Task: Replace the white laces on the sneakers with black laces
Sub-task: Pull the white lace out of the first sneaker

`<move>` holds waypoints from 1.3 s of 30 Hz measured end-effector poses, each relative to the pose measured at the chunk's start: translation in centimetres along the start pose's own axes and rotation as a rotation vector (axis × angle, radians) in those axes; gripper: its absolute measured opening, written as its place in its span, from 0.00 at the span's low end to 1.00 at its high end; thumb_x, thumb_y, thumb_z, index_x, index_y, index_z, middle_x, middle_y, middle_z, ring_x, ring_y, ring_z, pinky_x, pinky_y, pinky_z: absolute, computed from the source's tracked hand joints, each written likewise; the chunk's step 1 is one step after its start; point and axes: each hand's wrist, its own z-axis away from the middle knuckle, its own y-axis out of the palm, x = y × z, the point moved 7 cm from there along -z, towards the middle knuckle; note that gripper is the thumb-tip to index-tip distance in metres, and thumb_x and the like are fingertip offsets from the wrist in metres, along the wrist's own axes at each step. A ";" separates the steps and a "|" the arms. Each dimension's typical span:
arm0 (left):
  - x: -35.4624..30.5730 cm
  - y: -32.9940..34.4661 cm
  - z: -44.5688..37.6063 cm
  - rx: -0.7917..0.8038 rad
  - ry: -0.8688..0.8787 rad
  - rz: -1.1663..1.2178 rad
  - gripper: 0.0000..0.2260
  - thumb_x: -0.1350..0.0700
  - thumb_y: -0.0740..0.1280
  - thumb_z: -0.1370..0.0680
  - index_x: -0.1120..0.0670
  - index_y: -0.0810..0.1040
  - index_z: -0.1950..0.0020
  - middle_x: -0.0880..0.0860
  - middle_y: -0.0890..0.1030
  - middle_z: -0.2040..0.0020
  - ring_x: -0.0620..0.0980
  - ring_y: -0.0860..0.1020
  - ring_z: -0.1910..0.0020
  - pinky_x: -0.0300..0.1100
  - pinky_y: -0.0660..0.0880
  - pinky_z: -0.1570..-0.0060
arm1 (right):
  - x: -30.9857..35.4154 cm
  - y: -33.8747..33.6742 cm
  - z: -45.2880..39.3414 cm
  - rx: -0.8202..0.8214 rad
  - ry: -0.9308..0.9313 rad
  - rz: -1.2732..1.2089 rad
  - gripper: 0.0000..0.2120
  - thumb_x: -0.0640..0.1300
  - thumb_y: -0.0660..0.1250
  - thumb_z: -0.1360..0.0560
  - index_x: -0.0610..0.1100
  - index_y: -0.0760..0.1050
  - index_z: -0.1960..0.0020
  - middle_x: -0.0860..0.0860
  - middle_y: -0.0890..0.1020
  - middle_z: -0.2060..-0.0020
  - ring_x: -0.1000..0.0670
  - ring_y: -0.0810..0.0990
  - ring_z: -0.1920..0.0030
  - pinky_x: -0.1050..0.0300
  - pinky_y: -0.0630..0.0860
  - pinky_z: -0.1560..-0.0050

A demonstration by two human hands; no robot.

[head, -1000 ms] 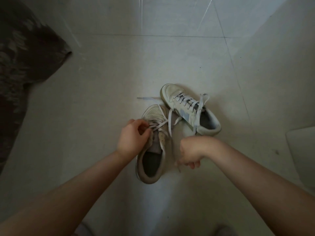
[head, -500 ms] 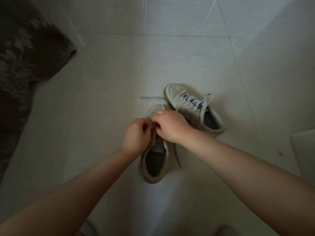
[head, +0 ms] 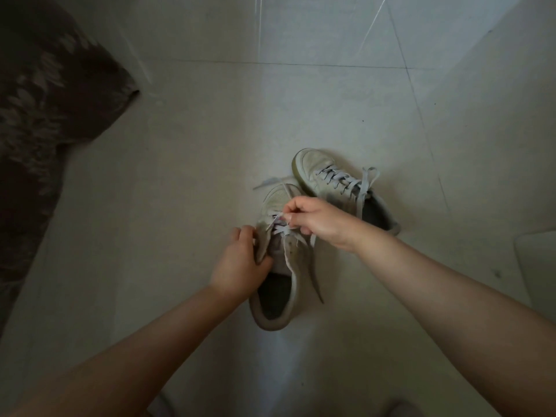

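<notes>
A: Nearest the camera, what is hard to make out?

B: Two blurred shapes cut off by the bottom edge; they cannot be identified. Both forearms reach forward over the tiled floor (head: 186, 182).

A: And the hands?

B: The left hand (head: 240, 263) grips the left side of the near sneaker (head: 278, 266), fingers curled around its collar edge, hiding part of that side. The right hand (head: 319, 221) pinches the white lace (head: 279, 225) above the eyelets, thumb against forefinger; its remaining fingertips are tucked out of sight.

A: Which way does that sneaker lie?

B: Long axis running away from the person, heel nearest, toe pointing far. A loose lace end trails down along its right side onto the floor.

A: Beyond it?

B: The far sneaker (head: 334, 182), fully laced, touches the near one's toe. Its toe points far-left, its heel to the right. Open floor lies around both shoes. A dark patterned cloth (head: 45, 115) fills the left edge, cropped. A pale object (head: 538, 266) is cut off at the right.
</notes>
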 end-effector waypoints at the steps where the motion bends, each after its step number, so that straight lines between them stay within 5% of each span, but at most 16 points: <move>1: 0.2 0.2 0.1 0.009 -0.011 -0.014 0.16 0.57 0.69 0.28 0.58 0.70 0.44 0.56 0.72 0.48 0.58 0.76 0.52 0.45 0.71 0.56 | 0.0 0.1 0.0 -0.009 0.002 0.064 0.07 0.38 0.62 0.22 0.48 0.72 0.58 0.54 0.75 0.63 0.56 0.72 0.60 0.63 0.68 0.58; 6: -0.5 0.3 0.6 -0.015 0.025 -0.134 0.15 0.50 0.68 0.27 0.55 0.70 0.45 0.54 0.75 0.50 0.57 0.77 0.52 0.47 0.72 0.60 | 0.9 2.2 -0.2 -0.004 -0.071 0.659 0.07 0.49 0.64 0.24 0.46 0.73 0.49 0.52 0.78 0.56 0.49 0.76 0.55 0.58 0.69 0.57; 10: -2.1 0.0 0.7 -0.080 0.153 -0.343 0.17 0.44 0.63 0.24 0.54 0.70 0.43 0.53 0.77 0.49 0.58 0.79 0.52 0.46 0.71 0.63 | 1.9 2.2 -0.1 -0.131 -0.162 1.018 0.07 0.46 0.59 0.22 0.47 0.73 0.45 0.49 0.78 0.48 0.45 0.77 0.48 0.57 0.67 0.57; 12: -2.8 0.0 0.9 -0.103 0.221 -0.398 0.15 0.45 0.62 0.23 0.55 0.72 0.46 0.54 0.78 0.51 0.59 0.79 0.54 0.44 0.67 0.66 | 2.2 2.1 0.0 -0.110 -0.205 0.887 0.04 0.44 0.60 0.22 0.47 0.73 0.50 0.51 0.77 0.51 0.47 0.76 0.49 0.58 0.67 0.57; 17: -2.6 -0.6 0.8 -0.134 0.259 -0.447 0.12 0.46 0.62 0.23 0.55 0.73 0.51 0.55 0.79 0.52 0.61 0.80 0.55 0.43 0.65 0.66 | 1.6 -2.8 0.3 -0.178 -0.042 0.022 0.04 0.43 0.64 0.23 0.46 0.76 0.56 0.53 0.80 0.60 0.54 0.75 0.61 0.58 0.71 0.56; 21: -3.0 -0.8 1.1 -0.156 0.266 -0.482 0.16 0.41 0.64 0.25 0.54 0.72 0.55 0.53 0.80 0.59 0.57 0.81 0.62 0.40 0.63 0.70 | 0.4 -2.6 0.6 -0.160 0.019 0.276 0.08 0.50 0.64 0.24 0.46 0.78 0.54 0.55 0.79 0.63 0.57 0.76 0.62 0.59 0.71 0.56; 26: -3.7 -1.1 1.0 -0.239 0.355 -0.551 0.18 0.43 0.74 0.34 0.53 0.71 0.65 0.50 0.76 0.72 0.54 0.76 0.79 0.34 0.61 0.80 | 2.3 0.2 1.0 -0.160 -0.185 0.821 0.10 0.54 0.63 0.23 0.52 0.81 0.49 0.55 0.82 0.61 0.55 0.78 0.58 0.60 0.69 0.60; 28: -4.1 -1.0 1.1 -0.251 0.380 -0.550 0.16 0.47 0.76 0.35 0.54 0.72 0.65 0.51 0.75 0.72 0.54 0.75 0.79 0.34 0.61 0.80 | 3.1 -0.3 1.4 -0.212 -0.246 0.675 0.10 0.50 0.63 0.22 0.49 0.81 0.48 0.55 0.83 0.54 0.54 0.79 0.52 0.60 0.73 0.54; 31: -4.2 -0.8 1.0 -0.242 0.368 -0.560 0.15 0.49 0.76 0.34 0.53 0.71 0.65 0.51 0.76 0.71 0.54 0.76 0.78 0.35 0.61 0.81 | 3.2 -2.3 1.3 -0.221 -0.213 0.196 0.08 0.45 0.61 0.20 0.45 0.79 0.50 0.57 0.79 0.58 0.56 0.76 0.53 0.69 0.69 0.52; 36: -4.2 -0.8 1.0 -0.214 0.356 -0.549 0.14 0.45 0.71 0.29 0.53 0.72 0.61 0.52 0.78 0.67 0.55 0.78 0.72 0.38 0.60 0.76 | 0.6 -2.8 1.2 -0.137 -0.036 -0.720 0.13 0.39 0.53 0.18 0.40 0.69 0.60 0.49 0.79 0.65 0.48 0.79 0.55 0.58 0.74 0.53; 39: -4.1 -0.9 0.9 -0.186 0.305 -0.540 0.15 0.41 0.62 0.24 0.53 0.73 0.54 0.52 0.79 0.58 0.57 0.80 0.61 0.41 0.63 0.70 | -0.4 -1.9 1.3 -0.141 0.048 -0.683 0.15 0.41 0.51 0.18 0.39 0.71 0.59 0.48 0.79 0.66 0.49 0.81 0.62 0.60 0.72 0.62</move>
